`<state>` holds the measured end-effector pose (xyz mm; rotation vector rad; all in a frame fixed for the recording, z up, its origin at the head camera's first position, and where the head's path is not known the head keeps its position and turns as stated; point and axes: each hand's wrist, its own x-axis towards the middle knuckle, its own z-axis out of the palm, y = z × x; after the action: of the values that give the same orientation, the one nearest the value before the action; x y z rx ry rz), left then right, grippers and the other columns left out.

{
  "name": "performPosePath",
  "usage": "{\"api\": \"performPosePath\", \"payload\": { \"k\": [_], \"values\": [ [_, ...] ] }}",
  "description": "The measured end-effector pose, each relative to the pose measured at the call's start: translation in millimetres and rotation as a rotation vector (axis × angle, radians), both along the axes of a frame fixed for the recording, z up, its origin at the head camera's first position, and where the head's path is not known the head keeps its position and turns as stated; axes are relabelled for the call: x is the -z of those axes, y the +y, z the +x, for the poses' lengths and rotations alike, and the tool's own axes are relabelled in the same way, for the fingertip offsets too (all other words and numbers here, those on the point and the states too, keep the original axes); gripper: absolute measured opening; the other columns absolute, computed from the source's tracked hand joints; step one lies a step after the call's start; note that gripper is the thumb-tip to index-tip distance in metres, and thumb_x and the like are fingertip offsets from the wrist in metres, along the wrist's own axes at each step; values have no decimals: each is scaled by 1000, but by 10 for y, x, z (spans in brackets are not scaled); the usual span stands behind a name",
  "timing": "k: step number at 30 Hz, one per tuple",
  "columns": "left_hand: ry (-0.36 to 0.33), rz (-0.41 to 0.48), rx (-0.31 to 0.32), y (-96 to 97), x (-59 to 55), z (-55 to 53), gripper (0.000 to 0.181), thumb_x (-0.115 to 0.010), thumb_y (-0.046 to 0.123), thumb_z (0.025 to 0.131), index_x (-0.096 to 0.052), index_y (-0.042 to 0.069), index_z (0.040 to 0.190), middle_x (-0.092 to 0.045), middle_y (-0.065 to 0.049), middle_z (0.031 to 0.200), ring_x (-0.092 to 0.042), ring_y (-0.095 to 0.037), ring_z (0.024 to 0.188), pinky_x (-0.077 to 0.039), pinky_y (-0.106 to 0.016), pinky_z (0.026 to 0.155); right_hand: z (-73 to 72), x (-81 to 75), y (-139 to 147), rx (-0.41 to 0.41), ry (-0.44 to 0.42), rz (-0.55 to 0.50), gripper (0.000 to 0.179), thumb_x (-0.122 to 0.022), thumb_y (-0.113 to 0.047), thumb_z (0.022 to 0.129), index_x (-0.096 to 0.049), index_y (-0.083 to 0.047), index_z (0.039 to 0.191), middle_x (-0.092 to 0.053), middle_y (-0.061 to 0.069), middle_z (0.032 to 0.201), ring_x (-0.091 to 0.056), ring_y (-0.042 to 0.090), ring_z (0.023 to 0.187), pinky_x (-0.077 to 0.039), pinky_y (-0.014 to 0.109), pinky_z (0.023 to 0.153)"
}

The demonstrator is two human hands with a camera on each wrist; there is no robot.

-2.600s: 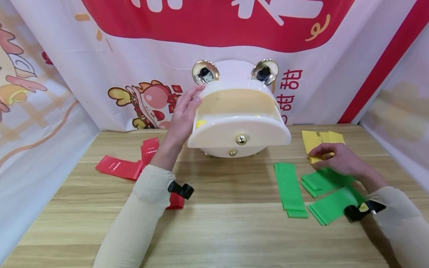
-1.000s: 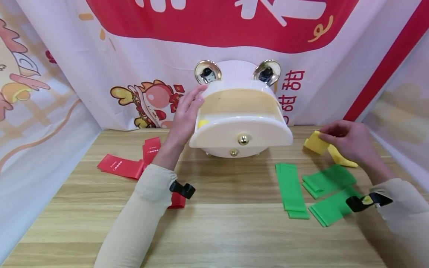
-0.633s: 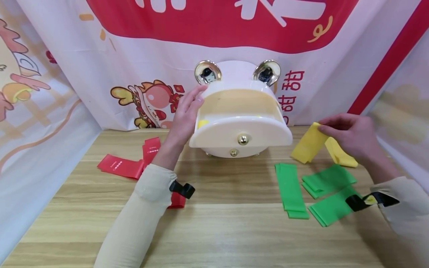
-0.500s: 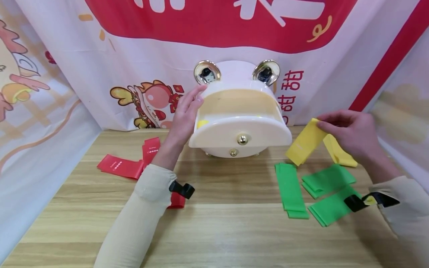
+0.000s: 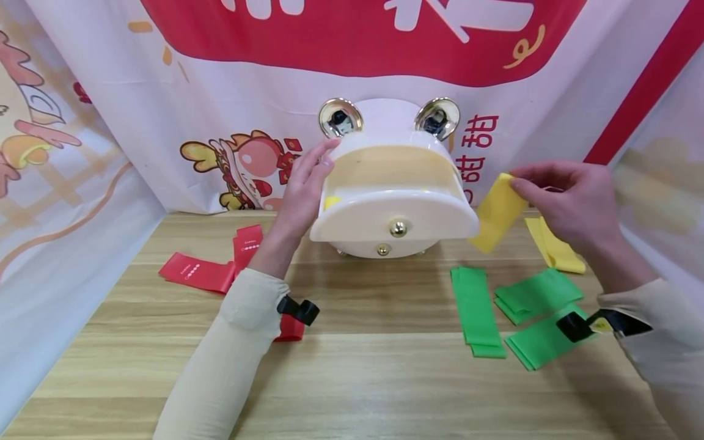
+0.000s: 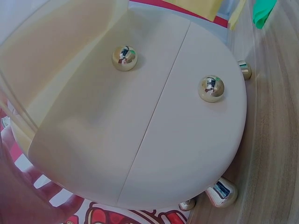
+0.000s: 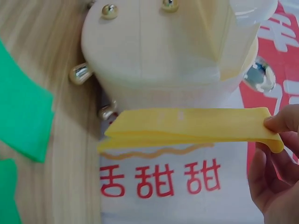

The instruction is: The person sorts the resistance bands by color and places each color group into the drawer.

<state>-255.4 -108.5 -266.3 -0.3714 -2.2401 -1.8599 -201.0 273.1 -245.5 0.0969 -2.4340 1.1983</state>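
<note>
A white frog-shaped storage box with gold eyes and knobs stands at the back, its upper drawer tilted out. My left hand rests against the box's left side, fingers extended along it. Inside that drawer's left corner, a bit of yellow shows. My right hand pinches one end of a folded yellow resistance band between thumb and fingers, and the band hangs down beside the box's right edge. In the right wrist view, this yellow band stretches out lengthwise from the fingertips. Another yellow band lies below my right hand.
Several green bands lie on the wooden table at right. Red bands lie at left, partly under my left forearm. A printed cloth hangs right behind the box, with more cloth on both sides.
My right hand has picked a yellow band off the table, leaving another there, and lifted it up and left toward the box. My left hand has stayed at the box.
</note>
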Motion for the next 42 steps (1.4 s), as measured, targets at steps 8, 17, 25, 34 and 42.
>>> {"api": "performPosePath", "payload": {
  "k": [8, 17, 25, 34, 42],
  "values": [
    [6, -12, -12, -22, 15, 13, 44, -47, 35, 111, -56, 30, 154, -35, -2, 166, -27, -20, 155, -31, -52, 130, 23, -207, -234, 54, 48, 29, 46, -76, -44, 96, -77, -12, 129, -75, -12, 111, -68, 3, 90, -54, 6, 77],
    [-7, -7, -9, -15, 18, 4, 44, -46, 35, 111, -55, 31, 154, -34, -2, 167, -28, -21, 155, -33, -51, 129, 27, -468, -352, 20, 145, -8, 39, -77, -37, 96, -78, -11, 126, -76, -18, 107, -69, 3, 85, -53, 8, 72],
    [-4, 14, 4, 31, 8, 1, 44, -47, 33, 111, -56, 30, 154, -34, -4, 165, -30, -21, 152, -44, -47, 123, 48, -672, -424, -28, 235, -59, 31, -80, -27, 94, -81, -11, 120, -79, -10, 109, -71, 3, 83, -55, 9, 73],
    [-3, -3, -1, 32, 1, 1, 44, -47, 35, 111, -56, 31, 154, -34, -3, 166, -29, -20, 153, -43, -47, 124, 61, -952, -577, -39, 304, -37, 32, -81, -27, 94, -81, -8, 119, -80, -7, 113, -73, 0, 88, -56, 9, 79],
    [6, -1, -4, 18, 4, 0, 44, -48, 35, 111, -56, 29, 154, -35, -4, 165, -29, -20, 153, -41, -47, 125, 57, -1162, -726, -64, 351, -31, 31, -80, -29, 95, -81, -11, 119, -79, -1, 120, -74, 3, 95, -56, 11, 87]
  ]
}}
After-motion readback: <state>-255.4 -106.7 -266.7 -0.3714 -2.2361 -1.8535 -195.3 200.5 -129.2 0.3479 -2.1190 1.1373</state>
